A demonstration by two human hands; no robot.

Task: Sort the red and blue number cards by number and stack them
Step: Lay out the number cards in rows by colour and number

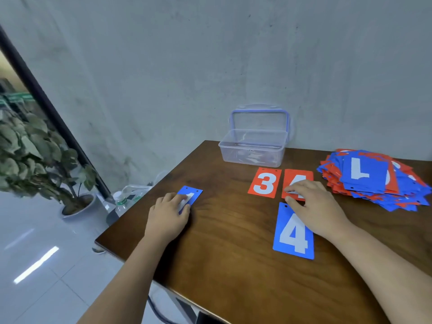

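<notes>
Left hand flat on blue card, perhaps a 1; right hand on red 4

The table is dark brown wood with a visible grain and a smooth, faintly glossy finish. The number cards look like thin, stiff matt plastic or coated card, in red and blue with white numerals. The storage box is clear, glossy plastic with a blue-edged lid. The wall is rough matt grey concrete. Floor tiles are glossy.
</notes>
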